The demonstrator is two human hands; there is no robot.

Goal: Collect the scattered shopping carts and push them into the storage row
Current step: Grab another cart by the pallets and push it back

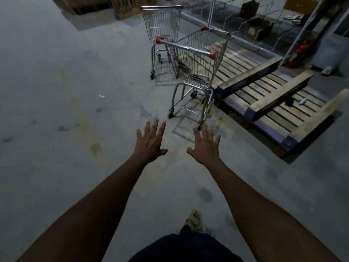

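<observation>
Two small wire shopping carts with red corner caps stand on the grey concrete floor ahead of me. The nearer cart (194, 67) is at centre, its handle bar facing me, beside the wooden pallets. Behind it and to the left stands the farther cart (161, 23), apart from the first. My left hand (151, 142) and my right hand (205, 146) are both stretched forward with fingers spread, palms down. They hold nothing and are short of the nearer cart's handle.
Wooden pallets (264, 95) lie flat on the floor right of the nearer cart. More pallets and boxes (124, 6) stand at the back. A glass partition with a metal frame (245, 44) runs along the right. Open floor (66, 91) spreads to the left. My foot (194, 220) shows below.
</observation>
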